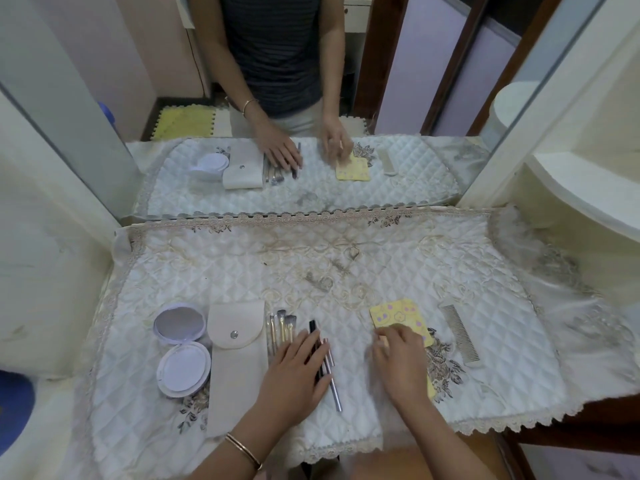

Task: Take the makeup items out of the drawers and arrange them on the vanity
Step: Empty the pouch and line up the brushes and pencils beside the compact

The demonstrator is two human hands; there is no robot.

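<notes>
Quilted cloth (346,258) could be rucked and the pencils (334,388) rolled askew under the flat, straight fingers of the left hand (298,372), while the yellow case (398,315), centre-right on the vanity, is gripped by curled fingers of the right hand (401,365).

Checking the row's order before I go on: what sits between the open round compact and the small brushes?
In the head view, a beige snap pouch lies flat between the open compact and the brushes; nothing else lies in that stretch.

Dim, flat indoor light; soft shadows, slight blur, wide-angle bending at edges.
</notes>
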